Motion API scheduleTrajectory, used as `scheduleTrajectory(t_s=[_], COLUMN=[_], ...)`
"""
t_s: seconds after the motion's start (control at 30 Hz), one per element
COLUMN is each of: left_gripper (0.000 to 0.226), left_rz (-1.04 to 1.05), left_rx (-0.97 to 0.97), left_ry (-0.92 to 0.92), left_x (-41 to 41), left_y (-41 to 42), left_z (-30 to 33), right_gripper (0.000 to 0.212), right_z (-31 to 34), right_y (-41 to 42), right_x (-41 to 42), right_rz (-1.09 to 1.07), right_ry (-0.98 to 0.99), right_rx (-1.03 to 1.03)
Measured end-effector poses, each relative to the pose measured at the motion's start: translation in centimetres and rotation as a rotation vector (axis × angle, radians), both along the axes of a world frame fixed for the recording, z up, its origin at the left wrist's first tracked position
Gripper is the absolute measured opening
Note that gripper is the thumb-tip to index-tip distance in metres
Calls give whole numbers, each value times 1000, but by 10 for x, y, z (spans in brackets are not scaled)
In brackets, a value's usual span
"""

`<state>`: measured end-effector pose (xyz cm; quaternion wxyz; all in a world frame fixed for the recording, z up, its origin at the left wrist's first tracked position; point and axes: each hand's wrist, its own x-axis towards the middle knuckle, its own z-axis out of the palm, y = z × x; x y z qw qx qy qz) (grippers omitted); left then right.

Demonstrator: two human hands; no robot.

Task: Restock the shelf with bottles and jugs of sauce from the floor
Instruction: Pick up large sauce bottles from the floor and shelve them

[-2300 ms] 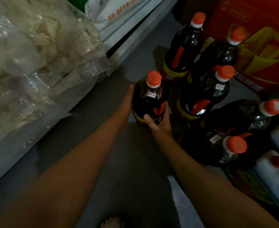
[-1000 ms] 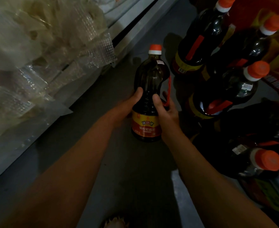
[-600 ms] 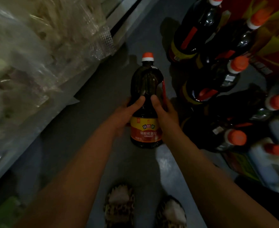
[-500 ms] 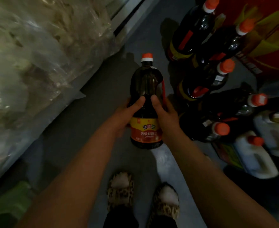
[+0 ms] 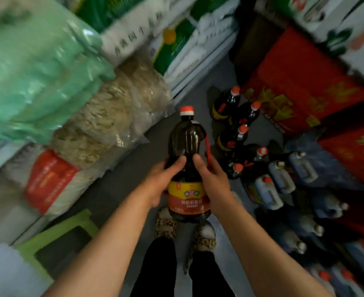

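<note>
Sauce bottle (image 5: 187, 151): dark, with an orange-red cap, a red handle strap down its right side and a yellow-and-red label low on the body; it is held in the air in the middle of the scene, above the feet, cap pointing far.
Left hand (image 5: 158, 182): wraps the bottle's left side just above the label, thumb lying across the front of the dark body.
Right hand (image 5: 212, 179): wraps the right side at the same height, thumb on the front beside the left thumb, fingers round the back by the red strap.
Grip: both hands curled round the bottle, carrying it between them.
Floor bottles (image 5: 232, 138): a cluster of like dark bottles with orange caps stands on the grey floor (image 5: 125, 168), right of the held one and a little farther.
Jugs (image 5: 282, 181): pale jugs with handles, right and nearer than the floor bottles, running toward the near right; those nearest are blurred.
Red boxes (image 5: 299, 88): far right, behind the bottles.
Shelf (image 5: 198, 71): on the left, a pale edge under clear bags of dried goods (image 5: 114, 116) and green-and-white sacks (image 5: 176, 39).
Green stool (image 5: 63, 234): near left, on the floor.
Slippers (image 5: 166, 224): leopard-print, directly below the bottle.
</note>
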<state>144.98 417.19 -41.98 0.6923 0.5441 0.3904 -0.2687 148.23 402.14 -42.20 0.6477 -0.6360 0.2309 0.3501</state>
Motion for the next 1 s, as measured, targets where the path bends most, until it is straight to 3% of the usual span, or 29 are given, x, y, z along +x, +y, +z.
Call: scheduleTrajectory(t_s=[0.07,0.2,0.33,0.4,0.5,0.53,0.63,0.7,0.9,1.0], left_gripper=[55,83,86,73,32,32,88,103,92,78], left_rz=[27,98,150,183,242,261,340,403,471,521], left_rx=[16,57,135,181,226,232,279,297,380,416], left_ry=[-28,-119,-247,-284,-327,-334,-344,-400,-550,-591], left_x=[-12,-39,-80,-107,-144,-156,-193,-217,-283,-315], left_y=[2,3,1,-4,-14,-17,-19,-11,26,56], left_z=[50,142,227,271,331,349,393,417,480,502], right_gripper=[36,22,49,51,49,49,53,52,56,42], right_z=[53,145,218,256,308,323,370,401,465,491], right_y=[0,-3,-4,-6,-12,-13,-8,3,48,83], right_x=[-8,-30,-60,-78,-106,-113,-136,-152,-200,-224], right_rz=[28,125,265,315,362,388,468,518,597,657], right_ry=[-22,-143,-310,-361,-404,-427,-486,-532,-661,-720], right_rx=[6,63,208,255,297,304,346,356,356,405])
